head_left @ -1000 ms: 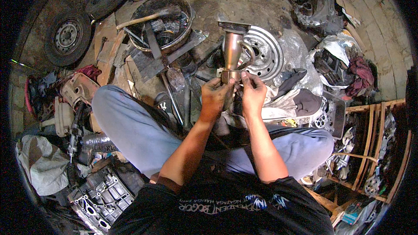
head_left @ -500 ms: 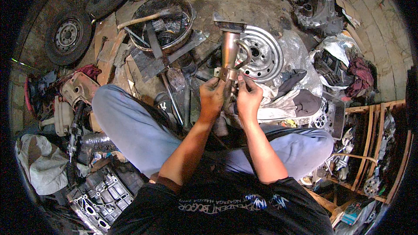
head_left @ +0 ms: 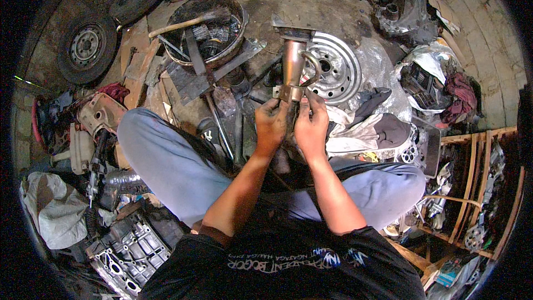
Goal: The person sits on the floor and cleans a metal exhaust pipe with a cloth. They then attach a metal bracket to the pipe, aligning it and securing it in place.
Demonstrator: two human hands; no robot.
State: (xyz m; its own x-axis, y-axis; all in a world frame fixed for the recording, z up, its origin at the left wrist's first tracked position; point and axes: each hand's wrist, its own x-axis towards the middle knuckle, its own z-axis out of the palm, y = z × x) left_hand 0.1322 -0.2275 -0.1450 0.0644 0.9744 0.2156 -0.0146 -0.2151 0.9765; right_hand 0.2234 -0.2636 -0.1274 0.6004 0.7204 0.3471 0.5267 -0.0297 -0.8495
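Note:
A tall, rusty metal pipe part (head_left: 292, 66) with a flat flange on top and a curved side loop stands upright in front of me. My left hand (head_left: 271, 124) grips its lower end from the left. My right hand (head_left: 311, 126) closes on the same lower end from the right, fingers pinched near a small bracket. Both hands touch each other around the base. What sits between the fingers is too small to tell.
A silver wheel rim (head_left: 337, 70) lies just behind the part. A black pan (head_left: 208, 29) with tools and a wooden-handled hammer sits at far left. A tyre (head_left: 87, 48) lies left, engine parts (head_left: 126, 249) by my left knee, wooden shelves (head_left: 472, 189) right.
My hands shifted slightly on the part's lower end; my right hand moved a little lower and closer to my left. The part stays upright.

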